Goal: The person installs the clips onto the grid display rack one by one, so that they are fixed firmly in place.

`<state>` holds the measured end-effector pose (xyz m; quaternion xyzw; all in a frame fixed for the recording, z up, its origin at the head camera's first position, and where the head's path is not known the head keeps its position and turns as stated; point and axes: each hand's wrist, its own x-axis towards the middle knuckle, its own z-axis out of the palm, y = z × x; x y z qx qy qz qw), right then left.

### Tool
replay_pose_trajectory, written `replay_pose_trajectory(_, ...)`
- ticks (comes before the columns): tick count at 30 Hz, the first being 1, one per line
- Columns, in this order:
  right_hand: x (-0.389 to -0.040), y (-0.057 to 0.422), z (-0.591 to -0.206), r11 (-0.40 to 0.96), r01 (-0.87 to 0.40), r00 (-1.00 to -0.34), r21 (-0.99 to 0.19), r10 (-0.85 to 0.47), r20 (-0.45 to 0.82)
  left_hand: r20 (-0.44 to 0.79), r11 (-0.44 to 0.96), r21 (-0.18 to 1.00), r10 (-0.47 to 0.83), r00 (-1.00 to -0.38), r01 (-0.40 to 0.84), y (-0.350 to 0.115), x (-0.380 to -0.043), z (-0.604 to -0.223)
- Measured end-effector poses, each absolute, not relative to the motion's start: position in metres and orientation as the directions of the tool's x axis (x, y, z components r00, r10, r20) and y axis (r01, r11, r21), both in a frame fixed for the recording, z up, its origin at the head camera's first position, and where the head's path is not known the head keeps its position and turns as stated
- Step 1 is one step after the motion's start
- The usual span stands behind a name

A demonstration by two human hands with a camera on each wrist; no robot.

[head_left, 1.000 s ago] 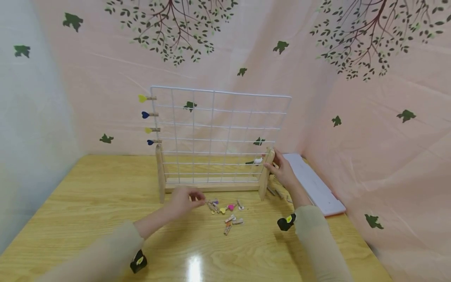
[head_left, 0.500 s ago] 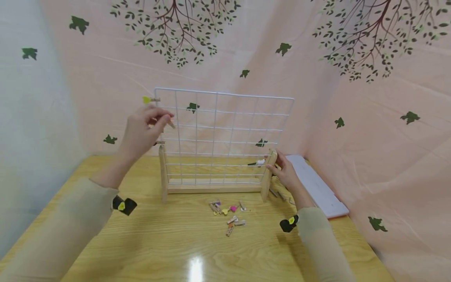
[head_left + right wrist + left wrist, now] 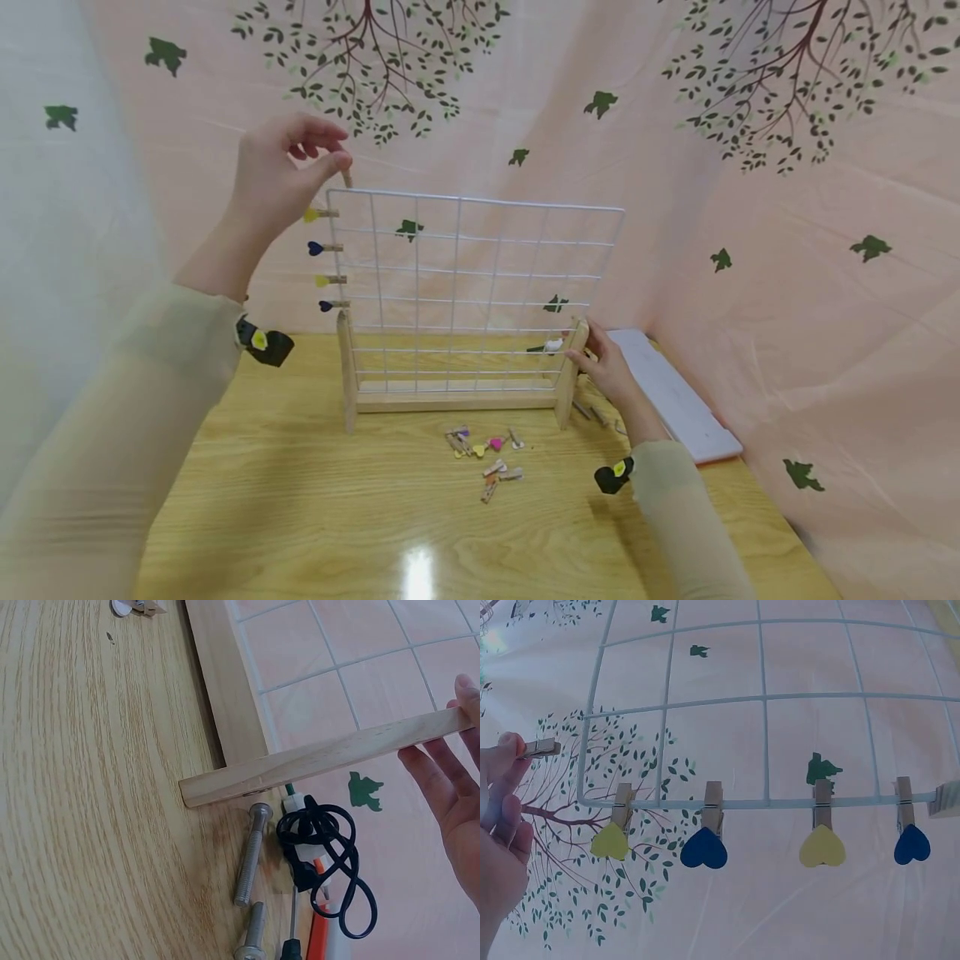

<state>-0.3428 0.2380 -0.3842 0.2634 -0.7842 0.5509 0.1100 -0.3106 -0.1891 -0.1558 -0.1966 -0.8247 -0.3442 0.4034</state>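
Note:
A white wire grid [image 3: 480,283] stands upright between two wooden posts on the table. Several heart-tipped clothespins [image 3: 321,265] [image 3: 714,829], yellow and blue, are clipped along its left edge. My left hand [image 3: 337,150] [image 3: 510,754] is raised at the grid's top-left corner and pinches a small wooden clothespin [image 3: 347,178] [image 3: 541,748] just above the top wire. My right hand [image 3: 596,354] [image 3: 450,761] holds the right wooden post [image 3: 572,367] [image 3: 322,757], thumb in front and fingers behind. Loose clothespins [image 3: 486,454] lie in front of the stand.
A white flat board [image 3: 671,396] lies at the back right of the wooden table [image 3: 300,500]. Two bolts [image 3: 251,859], a coiled black cable [image 3: 326,859] and an orange-handled tool lie by the right post. A white clip [image 3: 550,343] sits low on the grid.
My left hand took a clothespin from the pile on the table and rose up past the grid's left edge to its top-left corner. The right hand stayed on the post.

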Motion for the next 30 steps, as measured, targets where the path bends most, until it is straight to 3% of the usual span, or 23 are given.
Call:
replay_pose_trajectory(14,-0.344,0.239,-0.386,0.24,-0.512,-0.85,-0.825,-0.282,0.445,0.7,0.709,0.505,-0.003,-0.714,0.492,-0.186,-0.327,-0.159)
replay_pose_trajectory(18,-0.344,0.238,-0.385,0.241,-0.507,-0.852,-0.828,-0.284,0.439,0.692,0.714,0.501,0.007,-0.721,0.488,-0.188,-0.326,-0.164)
replay_pose_trajectory(24,-0.343,0.238,-0.386,0.241,-0.496,-0.859,-0.834,-0.276,0.43,0.726,0.705,0.477,0.02,-0.687,0.525,-0.187,-0.317,-0.163)
replay_pose_trajectory(30,-0.343,0.238,-0.385,0.254,-0.505,-0.854,-0.825,-0.283,0.436,0.826,0.648,0.366,0.104,-0.554,0.667,-0.167,-0.294,-0.177)
